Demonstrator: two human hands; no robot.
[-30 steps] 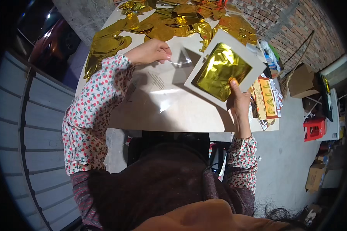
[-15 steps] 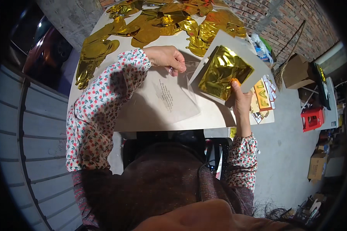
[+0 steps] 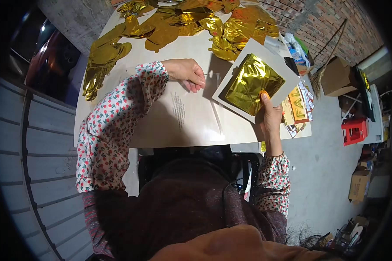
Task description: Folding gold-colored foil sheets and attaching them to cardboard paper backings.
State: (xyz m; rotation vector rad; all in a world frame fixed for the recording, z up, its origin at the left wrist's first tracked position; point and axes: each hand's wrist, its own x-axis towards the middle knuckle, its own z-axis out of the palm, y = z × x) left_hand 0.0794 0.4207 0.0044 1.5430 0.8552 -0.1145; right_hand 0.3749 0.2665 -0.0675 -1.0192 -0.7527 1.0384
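Right hand [image 3: 269,115] fingers pinching folded gold foil [image 3: 250,82] against white card [image 3: 278,65], raised over counter [image 3: 161,130] right side. Left hand [image 3: 186,71] fingers together, pressing clear plastic sleeve [image 3: 191,117] flat. Gold foil balloons [image 3: 170,24] heaped beyond.

Shiny crinkly gold foil [image 3: 251,82] on a smooth white card [image 3: 272,55], glossy gold foil shapes [image 3: 170,26], see-through plastic sheet [image 3: 183,117], smooth pale table [image 3: 117,82], rough brick wall [image 3: 335,21]
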